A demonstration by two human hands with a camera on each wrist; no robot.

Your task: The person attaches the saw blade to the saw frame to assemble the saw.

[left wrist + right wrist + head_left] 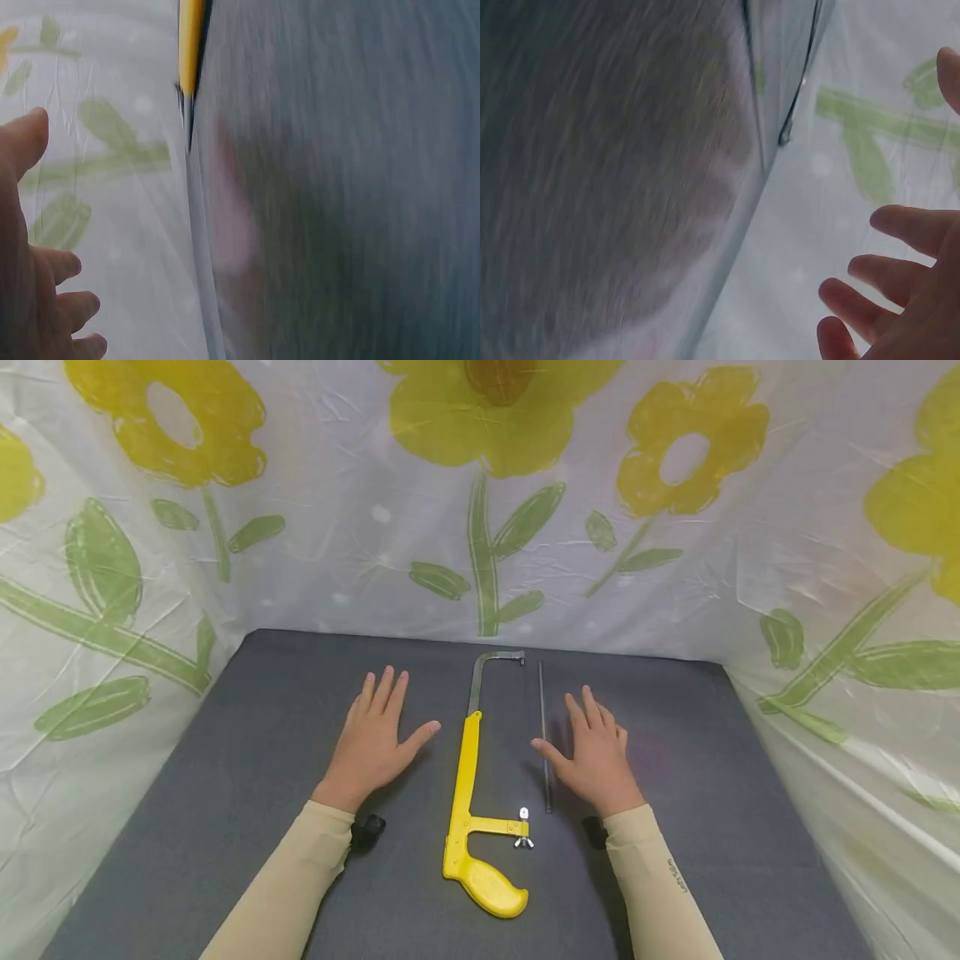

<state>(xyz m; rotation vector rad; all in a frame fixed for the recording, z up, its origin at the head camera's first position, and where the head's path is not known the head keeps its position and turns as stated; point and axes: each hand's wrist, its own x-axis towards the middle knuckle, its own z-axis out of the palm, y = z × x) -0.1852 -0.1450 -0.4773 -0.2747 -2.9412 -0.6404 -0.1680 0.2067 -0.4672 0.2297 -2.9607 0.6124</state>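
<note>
Both hands lie flat and spread on the grey desk (225, 777), holding nothing: the left hand (372, 742) left of the yellow hacksaw frame (471, 793), the right hand (596, 757) just right of the loose blade (543, 739), thumb nearly touching it. The frame looks rigid and fairly light, best taken by its moulded handle (489, 883). The blade seems thin, springy and toothed, so pinching its ends would be safest

Yellow hacksaw frame (471, 793) lying flat on grey mat, handle nearest, thin loose blade (543, 735) just beside, parallel
</note>
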